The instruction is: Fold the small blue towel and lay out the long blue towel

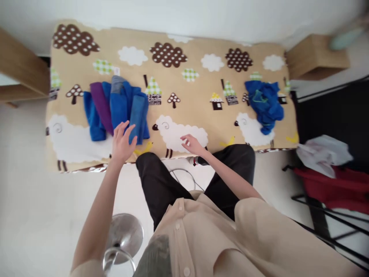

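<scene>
A table (184, 92) draped in a tan cloth printed with sheep, clouds, trees and little houses is filling the far half of the view, running from left to right in front of a seated person in a beige shirt and dark trousers. Wooden furniture (20, 69) is standing at the far left, and a wooden block (314, 55) is sitting at the far right corner, near a dark rack (331, 184) that is carrying red fabric and a crumpled white bag. A row of folded towels (115, 107), mostly blue with one purple and one grey piece, is lying on the left part of the table, the pieces overlapping one another. A loose heap of blue cloths (265, 102) is lying well apart from it on the right part of the table. A chrome stool base (123, 234) is showing near the person's left side. The left hand (122, 140) is hovering with fingers spread at the near edge of the folded towels, its fingertips just at the nearest blue piece and gripping nothing. The right hand (192, 144) is hanging loosely spread over the printed sheep at the table's near middle, holding nothing.
</scene>
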Motion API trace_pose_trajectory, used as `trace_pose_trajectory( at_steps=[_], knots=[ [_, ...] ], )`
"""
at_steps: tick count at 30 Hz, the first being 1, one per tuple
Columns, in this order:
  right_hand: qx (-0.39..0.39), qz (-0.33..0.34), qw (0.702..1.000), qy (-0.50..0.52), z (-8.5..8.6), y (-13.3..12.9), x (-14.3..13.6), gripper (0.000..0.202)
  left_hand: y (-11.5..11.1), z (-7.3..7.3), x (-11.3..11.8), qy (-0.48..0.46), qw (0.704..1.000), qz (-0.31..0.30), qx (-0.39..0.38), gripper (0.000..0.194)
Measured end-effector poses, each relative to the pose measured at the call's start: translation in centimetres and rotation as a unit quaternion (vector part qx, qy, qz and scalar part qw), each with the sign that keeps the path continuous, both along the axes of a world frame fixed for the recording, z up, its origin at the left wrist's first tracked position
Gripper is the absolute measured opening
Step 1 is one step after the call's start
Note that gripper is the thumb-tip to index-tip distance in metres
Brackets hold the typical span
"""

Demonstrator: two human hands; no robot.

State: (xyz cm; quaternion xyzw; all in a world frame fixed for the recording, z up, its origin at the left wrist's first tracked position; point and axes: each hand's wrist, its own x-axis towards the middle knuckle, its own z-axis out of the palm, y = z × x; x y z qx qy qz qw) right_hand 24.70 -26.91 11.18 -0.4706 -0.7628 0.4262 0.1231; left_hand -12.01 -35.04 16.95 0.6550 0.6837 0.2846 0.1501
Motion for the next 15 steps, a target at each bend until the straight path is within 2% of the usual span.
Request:
trace_pose_trajectory(
  at_steps=[3,6,8,11,15],
  knots=[
    [-0.029,-0.076,0.996,-0.023,2.6,-0.5,7.3,0.023,0.9,-1.9,2.9,0.043,0.993,-0.089,-0.059,0.046],
    [-0.039,-0.18,0.983,-0.001,4.9,-0.5,13.6,0.022,1.5,-4.5,6.5,0.074,0.983,-0.142,-0.091,0.043],
    [-0.018,-0.261,0.965,0.031,5.9,0.2,17.5,0.022,0.9,-5.9,8.9,0.089,0.976,-0.171,-0.104,0.042],
    [0.048,-0.369,0.926,0.06,6.3,2.7,23.1,0.023,-1.7,-6.8,11.7,0.107,0.966,-0.193,-0.133,0.043],
    [0.096,-0.467,0.878,0.046,5.5,8.2,30.1,0.038,-7.7,-6.7,12.8,0.141,0.973,-0.136,-0.121,0.037]
  ],
)
